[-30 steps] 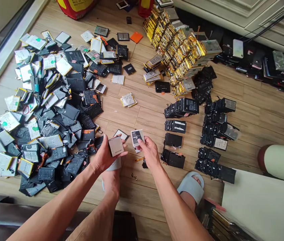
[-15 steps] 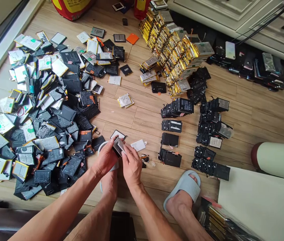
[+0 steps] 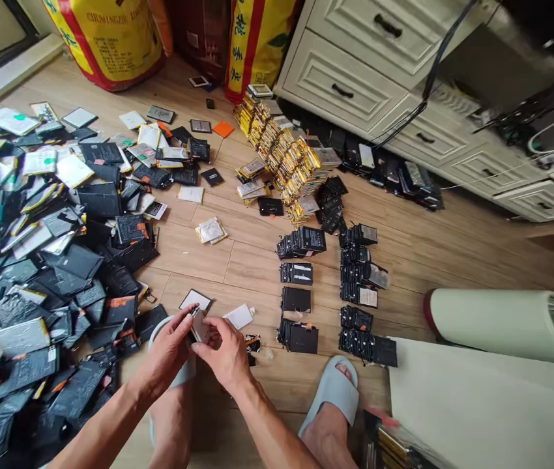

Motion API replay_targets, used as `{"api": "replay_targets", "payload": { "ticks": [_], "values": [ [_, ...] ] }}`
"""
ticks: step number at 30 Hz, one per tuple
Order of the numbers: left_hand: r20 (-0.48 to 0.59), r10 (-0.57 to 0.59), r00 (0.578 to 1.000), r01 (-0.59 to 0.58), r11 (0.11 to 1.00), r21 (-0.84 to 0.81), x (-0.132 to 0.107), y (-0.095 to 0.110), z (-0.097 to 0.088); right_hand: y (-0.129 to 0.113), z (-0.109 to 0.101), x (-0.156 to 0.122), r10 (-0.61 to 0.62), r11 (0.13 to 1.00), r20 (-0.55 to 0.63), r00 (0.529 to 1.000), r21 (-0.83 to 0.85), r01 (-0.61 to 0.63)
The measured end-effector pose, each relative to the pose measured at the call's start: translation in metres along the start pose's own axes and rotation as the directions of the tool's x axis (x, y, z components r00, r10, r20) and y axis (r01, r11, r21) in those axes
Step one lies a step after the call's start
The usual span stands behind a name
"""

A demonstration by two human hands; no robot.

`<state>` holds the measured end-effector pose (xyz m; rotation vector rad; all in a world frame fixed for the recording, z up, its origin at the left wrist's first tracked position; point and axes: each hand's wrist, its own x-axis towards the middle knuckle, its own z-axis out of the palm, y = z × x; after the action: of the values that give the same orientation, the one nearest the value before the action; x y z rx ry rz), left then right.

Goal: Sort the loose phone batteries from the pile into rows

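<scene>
Above my left foot, both hands hold a grey, flat phone battery (image 3: 200, 326), tilted on edge, with a darker side toward the left. My left hand (image 3: 169, 348) wraps round its left side, thumb near the upper edge. On its right side, my right hand (image 3: 225, 352) has bent fingers and the thumb against the battery. A white battery with a dark rim (image 3: 195, 299) lies on the floor just beyond the hands. Another white battery (image 3: 239, 316) is right of it. Small black scraps (image 3: 252, 344) lie beside my right hand.
A large heap of loose batteries (image 3: 76, 260) spreads over the left floor. Gold-edged batteries (image 3: 281, 150) stand in packed rows near the drawers (image 3: 355, 91). Black batteries (image 3: 299, 299) form stacks right of centre. A pale green cylinder (image 3: 492, 322) and white board (image 3: 487, 391) lie at right.
The view has tilted up and turned right, showing more of the drawers and yellow bags. Both hands still hold the battery; the right fingers have bent and shifted along its side.
</scene>
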<state>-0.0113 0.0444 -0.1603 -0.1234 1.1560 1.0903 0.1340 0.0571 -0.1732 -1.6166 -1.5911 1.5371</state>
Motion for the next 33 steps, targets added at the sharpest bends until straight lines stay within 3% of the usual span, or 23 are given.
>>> {"api": "replay_targets", "payload": {
  "ticks": [7, 9, 11, 13, 16, 19, 21, 23, 28, 33],
  "values": [
    [0.0, -0.003, 1.0, 0.003, 0.999, 0.044, 0.0, 0.007, 0.002, -0.005, -0.011, 0.005, 0.038, 0.962, 0.054, 0.998, 0.267, -0.051],
    [0.041, -0.015, 0.999, 0.011, 0.997, 0.082, 0.007, 0.02, 0.005, -0.01, -0.018, 0.015, 0.019, 0.943, 0.082, 0.996, 0.33, -0.046],
    [0.099, -0.038, 0.994, 0.022, 0.987, 0.161, 0.022, 0.047, 0.018, -0.02, -0.029, 0.037, -0.023, 0.932, 0.088, 0.996, 0.362, -0.011],
    [0.167, -0.046, 0.985, 0.003, 0.968, 0.25, 0.041, 0.085, 0.045, -0.036, -0.043, 0.072, -0.078, 0.939, 0.059, 0.995, 0.34, 0.054],
    [0.308, 0.039, 0.951, -0.145, 0.933, 0.33, 0.072, 0.138, 0.104, -0.072, -0.074, 0.132, -0.146, 0.96, -0.054, 0.988, 0.232, 0.154],
    [0.368, 0.206, 0.907, -0.315, 0.911, 0.265, 0.092, 0.165, 0.156, -0.108, -0.111, 0.175, -0.213, 0.958, -0.116, 0.97, 0.168, 0.231],
    [0.364, 0.285, 0.887, -0.361, 0.918, 0.162, 0.097, 0.164, 0.173, -0.124, -0.133, 0.187, -0.26, 0.95, -0.068, 0.963, 0.163, 0.267],
    [0.319, 0.315, 0.894, -0.356, 0.931, 0.077, 0.096, 0.153, 0.178, -0.13, -0.152, 0.189, -0.288, 0.948, 0.012, 0.958, 0.144, 0.283],
    [0.22, 0.218, 0.951, -0.215, 0.976, -0.042, 0.093, 0.11, 0.165, -0.114, -0.182, 0.187, -0.133, 0.987, 0.085, 0.987, -0.077, 0.14],
    [0.092, 0.158, 0.983, -0.146, 0.981, -0.125, 0.099, 0.085, 0.15, -0.109, -0.201, 0.204, 0.028, 0.985, 0.038, 0.999, 0.169, -0.034]
  ]
}}
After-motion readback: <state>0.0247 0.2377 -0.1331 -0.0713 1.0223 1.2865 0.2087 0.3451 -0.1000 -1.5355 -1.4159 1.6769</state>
